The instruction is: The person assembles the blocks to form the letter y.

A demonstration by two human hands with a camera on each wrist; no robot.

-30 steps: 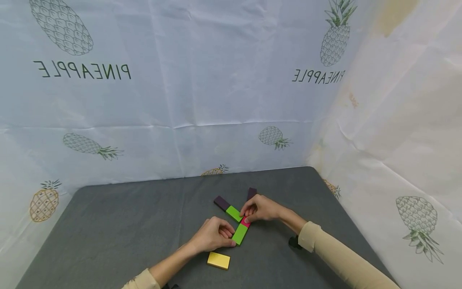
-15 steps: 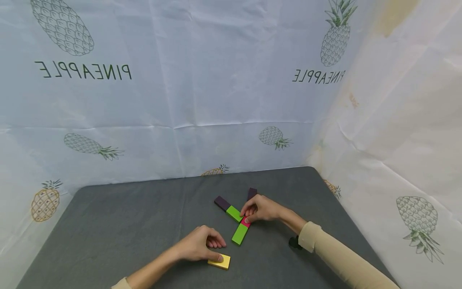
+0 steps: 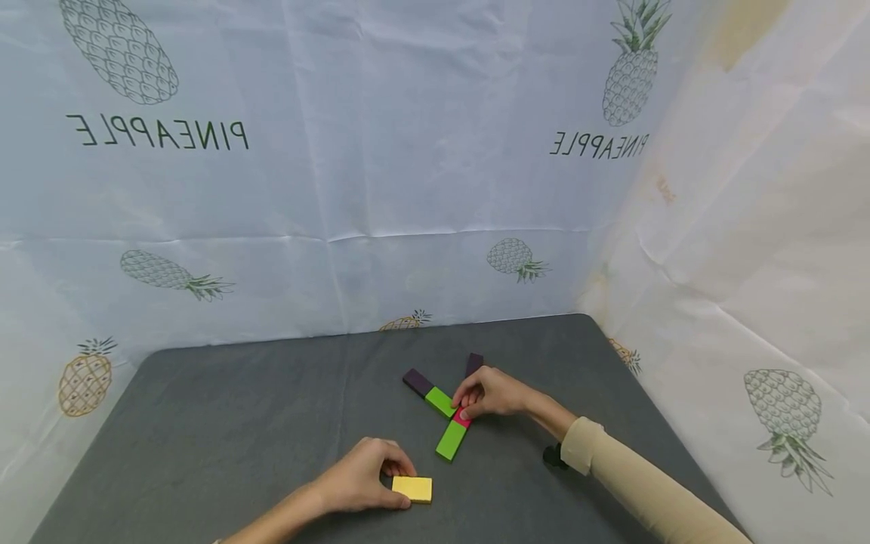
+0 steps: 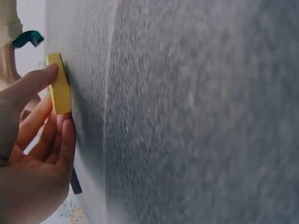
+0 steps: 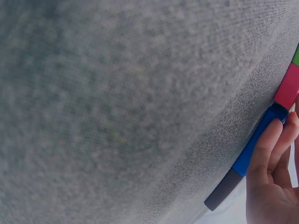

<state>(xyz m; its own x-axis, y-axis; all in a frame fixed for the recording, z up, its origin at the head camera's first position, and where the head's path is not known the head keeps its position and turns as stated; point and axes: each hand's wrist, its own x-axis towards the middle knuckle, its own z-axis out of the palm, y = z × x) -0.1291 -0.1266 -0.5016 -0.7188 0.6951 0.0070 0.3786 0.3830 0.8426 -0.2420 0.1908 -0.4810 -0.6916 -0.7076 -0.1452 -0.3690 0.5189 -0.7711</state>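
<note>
My left hand [image 3: 363,477] pinches a yellow rectangular block [image 3: 417,489] by its left end, thumb on the near side and fingers behind. In the left wrist view the yellow block [image 4: 60,88] sits between thumb and fingers; whether it touches the table I cannot tell. My right hand [image 3: 499,393] holds a pinkish-red block [image 3: 462,418] in a row of blocks, thumb on its top. Toward me, a green block [image 3: 451,442] adjoins it. In the right wrist view, fingers also lie along a blue block [image 5: 254,147], which the hand hides in the head view.
Another green block [image 3: 440,401] with a dark purple block [image 3: 418,382] angles off to the upper left. Beyond my right hand lies a second dark block [image 3: 474,363]. All lie on a grey table [image 3: 238,408] with a pineapple-print curtain [image 3: 408,166] behind.
My left hand has left the green block, moved down and left to the yellow block and now grips it, turning it slightly. The right hand has stayed in place.
</note>
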